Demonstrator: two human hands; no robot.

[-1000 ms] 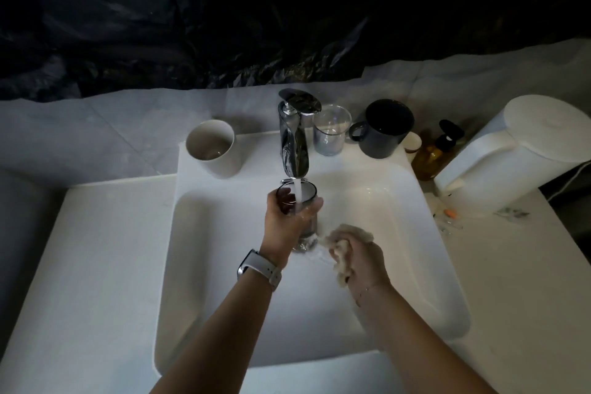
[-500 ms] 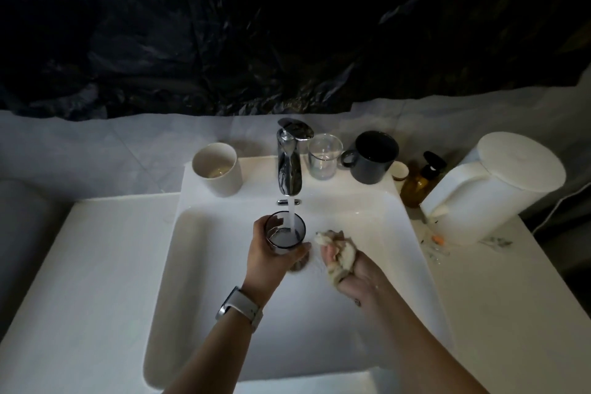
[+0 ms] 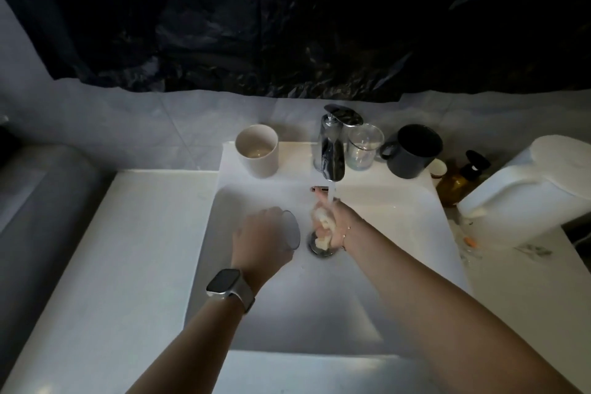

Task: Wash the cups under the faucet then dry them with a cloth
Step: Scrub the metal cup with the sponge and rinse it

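Note:
My left hand (image 3: 260, 238) grips a smoky clear glass cup (image 3: 291, 230), tipped on its side with the mouth facing right, over the white sink basin (image 3: 393, 269). A pale cloth (image 3: 321, 221) is bunched in my right hand (image 3: 335, 222), directly under the running stream from the chrome faucet (image 3: 331, 145), above the drain (image 3: 321, 248). On the ledge behind stand a cream cup (image 3: 257, 150), a clear glass (image 3: 364, 145) and a dark mug (image 3: 414, 150).
A white lidded jug (image 3: 531, 192) and an amber pump bottle (image 3: 460, 179) stand right of the sink. A small cap (image 3: 437, 168) sits by the mug. White counter (image 3: 134, 249) lies to the left. Dark plastic sheeting hangs behind.
My left hand has drawn the glass cup out from under the stream to the left and tipped it sideways. My right hand has moved the cloth up into the water.

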